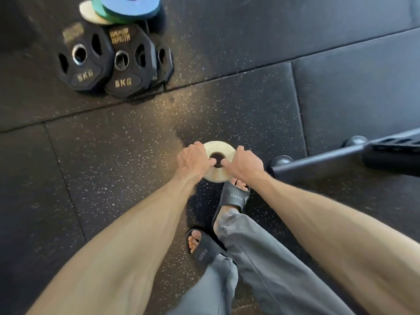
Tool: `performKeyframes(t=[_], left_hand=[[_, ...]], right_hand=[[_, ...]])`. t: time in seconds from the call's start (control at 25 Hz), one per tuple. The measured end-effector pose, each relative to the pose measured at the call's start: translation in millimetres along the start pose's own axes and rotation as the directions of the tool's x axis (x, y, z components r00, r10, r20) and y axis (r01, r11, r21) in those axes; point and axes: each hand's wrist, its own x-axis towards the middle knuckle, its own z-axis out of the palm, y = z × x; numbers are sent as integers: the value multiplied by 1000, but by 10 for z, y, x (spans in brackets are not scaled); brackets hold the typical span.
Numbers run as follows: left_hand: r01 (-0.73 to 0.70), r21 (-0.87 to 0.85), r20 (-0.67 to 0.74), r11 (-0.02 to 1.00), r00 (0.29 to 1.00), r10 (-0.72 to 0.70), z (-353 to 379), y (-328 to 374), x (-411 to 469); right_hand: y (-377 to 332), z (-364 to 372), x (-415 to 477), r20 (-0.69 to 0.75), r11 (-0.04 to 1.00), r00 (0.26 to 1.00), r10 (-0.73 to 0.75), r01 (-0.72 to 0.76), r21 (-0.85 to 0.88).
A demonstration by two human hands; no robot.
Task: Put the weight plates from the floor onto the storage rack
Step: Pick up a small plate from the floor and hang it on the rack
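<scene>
I am gripping the pale weight plate [218, 147] between my left hand [195, 159] and right hand [245, 164], both curling into its centre hole, so I am judging the pick-up underway, with a steady lift and carry to the rack needing doing next.

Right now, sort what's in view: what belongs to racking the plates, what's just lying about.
Job: white plate, gripped by left hand and right hand; black 5KG plates; coloured plates.
Rest: black metal frame, use unclear; sandals.
</scene>
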Motion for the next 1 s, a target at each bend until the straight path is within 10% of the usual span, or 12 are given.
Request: performKeyframes(t=[0.28, 0.48, 0.68, 1.0], left_hand=[[-246, 185, -23, 951, 967, 254, -1866, 775, -1889], [-507, 340, -41, 792, 834, 551, -2725, 1395, -3372], [-713, 443, 52, 543, 625, 779, -2793, 2200, -4573], [-922, 278, 204, 270, 332, 921, -1840, 3435, -6100]], right_hand=[[169, -1515, -2048, -55, 833, 977, 205, -145, 534], [678, -2107, -3658, -11, 351, 905, 426, -154, 924], [1525, -2183, -4889, 11, -20, 835, 551, 0, 1000], [3256, -2073, -6280, 52, -162, 577, 815, 141, 977]])
